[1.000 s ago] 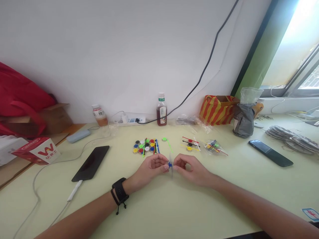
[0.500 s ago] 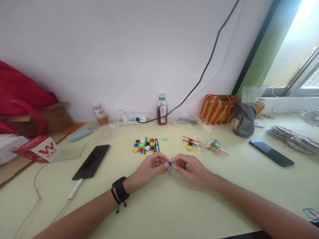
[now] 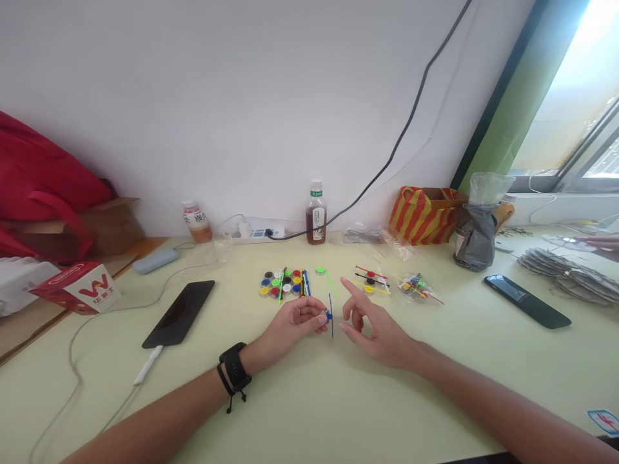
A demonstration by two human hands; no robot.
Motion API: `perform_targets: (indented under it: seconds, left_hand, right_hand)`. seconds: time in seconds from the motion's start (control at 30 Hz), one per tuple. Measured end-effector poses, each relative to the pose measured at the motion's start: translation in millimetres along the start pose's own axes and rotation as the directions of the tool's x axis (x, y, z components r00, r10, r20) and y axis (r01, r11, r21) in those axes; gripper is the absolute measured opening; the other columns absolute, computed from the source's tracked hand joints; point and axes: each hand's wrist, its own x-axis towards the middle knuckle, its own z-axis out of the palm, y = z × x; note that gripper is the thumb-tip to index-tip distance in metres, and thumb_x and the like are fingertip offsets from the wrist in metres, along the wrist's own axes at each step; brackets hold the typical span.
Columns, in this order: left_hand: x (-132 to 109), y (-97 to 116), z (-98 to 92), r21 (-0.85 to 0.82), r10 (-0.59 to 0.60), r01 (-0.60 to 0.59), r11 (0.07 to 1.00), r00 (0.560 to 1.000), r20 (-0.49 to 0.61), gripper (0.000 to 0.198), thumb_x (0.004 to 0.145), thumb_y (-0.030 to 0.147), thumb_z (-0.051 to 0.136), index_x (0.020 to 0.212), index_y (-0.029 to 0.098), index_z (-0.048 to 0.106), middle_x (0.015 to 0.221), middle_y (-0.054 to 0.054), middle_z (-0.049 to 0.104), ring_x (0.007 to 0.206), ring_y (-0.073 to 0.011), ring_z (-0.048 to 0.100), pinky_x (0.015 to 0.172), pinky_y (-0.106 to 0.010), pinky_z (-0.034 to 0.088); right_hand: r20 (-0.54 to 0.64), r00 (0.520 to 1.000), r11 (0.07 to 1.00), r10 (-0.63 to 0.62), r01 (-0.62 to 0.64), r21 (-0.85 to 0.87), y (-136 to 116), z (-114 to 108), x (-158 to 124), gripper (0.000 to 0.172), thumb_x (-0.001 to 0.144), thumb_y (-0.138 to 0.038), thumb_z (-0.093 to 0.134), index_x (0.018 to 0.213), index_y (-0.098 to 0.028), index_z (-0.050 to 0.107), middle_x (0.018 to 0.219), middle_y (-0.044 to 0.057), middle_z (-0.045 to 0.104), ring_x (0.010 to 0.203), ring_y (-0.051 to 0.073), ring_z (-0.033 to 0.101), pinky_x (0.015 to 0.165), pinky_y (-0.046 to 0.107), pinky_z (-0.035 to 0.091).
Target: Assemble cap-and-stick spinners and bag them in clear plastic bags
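Observation:
My left hand (image 3: 305, 319) pinches a small blue arrow spinner (image 3: 331, 316) by its round base. The spinner's thin arrow stands upright, facing my right hand. Just to the right, my right hand (image 3: 382, 328) is open, its index finger stretched out and thumb apart, touching nothing. Behind my left hand lie several coloured round bases (image 3: 274, 283), with loose arrows (image 3: 304, 282) on and beside them. A green base (image 3: 320, 270) and a light green arrow (image 3: 331, 283) lie apart. Further right are several spinners with arrows attached (image 3: 370, 281).
A clear plastic bag (image 3: 416, 289) holds more spinner parts. Left of my hands lies a black phone (image 3: 180, 314) on a charging cable; a dark handset (image 3: 527, 301) lies at right. At the wall stand a bottle (image 3: 316, 216), a striped bag (image 3: 423, 216) and a power strip (image 3: 271, 233).
My right hand has let go of the blue arrow and moved slightly right, its index finger now straightened. The arrow has turned a little, and my left hand keeps its pinch.

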Motion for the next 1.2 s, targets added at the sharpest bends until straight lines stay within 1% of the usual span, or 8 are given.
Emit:
perform_targets:
  seconds: [0.23,0.6,0.67,0.73,0.8,0.87,0.97,1.2]
  left_hand:
    - [1,-7,0.0,0.026,-0.032,0.033,0.999,0.999,-0.038,0.033,0.084,0.039,0.083,0.102,0.017,0.067,0.094,-0.004,0.069,0.086,-0.0162,0.069,0.084,-0.032,0.057]
    - [0,-5,-2.8,0.005,-0.014,0.014,1.000,1.000,-0.016,0.032,0.086,0.037,0.082,0.107,0.017,0.068,0.100,-0.006,0.071,0.090,-0.0155,0.067,0.086,-0.030,0.055]
    - [-1,-3,-2.9,0.017,-0.009,0.009,1.000,1.000,-0.018,0.032,0.086,0.036,0.082,0.107,0.017,0.068,0.101,-0.006,0.071,0.091,-0.0156,0.067,0.087,-0.029,0.054]
    - [0,-3,-2.7,0.021,-0.009,0.010,1.000,1.000,-0.029,0.032,0.085,0.037,0.083,0.106,0.017,0.069,0.100,-0.006,0.071,0.091,-0.0159,0.067,0.087,-0.029,0.054]
    - [0,-3,-2.2,0.012,-0.009,0.009,1.000,0.999,-0.048,0.032,0.084,0.037,0.084,0.104,0.017,0.069,0.098,-0.005,0.070,0.090,-0.0160,0.067,0.086,-0.030,0.055]
    - [1,-4,-1.9,0.001,-0.007,0.007,1.000,0.998,-0.069,0.033,0.083,0.038,0.084,0.103,0.017,0.069,0.096,-0.005,0.069,0.089,-0.0161,0.066,0.085,-0.030,0.056]
    - [2,-5,-1.9,0.002,-0.012,0.012,1.000,0.997,-0.082,0.034,0.082,0.039,0.085,0.102,0.017,0.069,0.095,-0.004,0.069,0.088,-0.0160,0.067,0.084,-0.030,0.056]
    - [4,-9,-3.1,-0.001,-0.024,0.024,1.000,0.996,-0.085,0.035,0.081,0.040,0.085,0.101,0.017,0.068,0.093,-0.004,0.069,0.087,-0.0158,0.069,0.083,-0.030,0.057]
  right_hand:
    - [0.065,0.998,0.998,-0.015,0.019,-0.056,2,0,0,0.072,0.097,-0.024,0.057,0.161,-0.036,0.029,0.098,0.001,0.061,0.070,0.012,0.051,0.050,0.018,0.043]
    - [0.080,0.995,0.998,0.062,-0.063,0.013,3,2,1,0.078,0.096,-0.028,0.060,0.163,-0.034,0.021,0.103,0.002,0.060,0.068,0.011,0.051,0.056,0.021,0.045]
    - [0.065,0.995,0.996,0.069,-0.073,0.054,4,2,2,0.056,0.097,-0.035,0.061,0.150,-0.029,0.045,0.099,0.002,0.059,0.068,0.012,0.051,0.059,0.024,0.045]
    - [0.095,0.992,0.990,0.078,-0.088,0.106,4,0,4,0.027,0.100,-0.045,0.056,0.102,-0.021,0.069,0.080,0.000,0.054,0.062,0.012,0.045,0.056,0.025,0.040]
    - [0.136,0.987,0.976,0.080,-0.106,0.191,2,-3,7,0.056,0.103,-0.053,0.047,0.058,-0.020,0.049,0.062,-0.003,0.039,0.054,0.011,0.033,0.052,0.027,0.030]
    - [0.141,0.988,0.954,0.068,-0.105,0.280,1,-7,10,0.064,0.103,-0.058,0.044,0.052,-0.021,0.032,0.056,-0.004,0.030,0.052,0.011,0.026,0.052,0.029,0.025]
    - [0.098,0.994,0.947,0.054,-0.082,0.311,-1,-10,12,0.059,0.103,-0.058,0.046,0.057,-0.021,0.040,0.058,-0.003,0.038,0.055,0.012,0.033,0.056,0.029,0.028]
    - [0.102,0.983,0.972,0.150,-0.166,0.167,5,-6,14,0.055,0.102,-0.054,0.049,0.060,-0.019,0.053,0.058,-0.002,0.044,0.056,0.012,0.039,0.056,0.029,0.030]
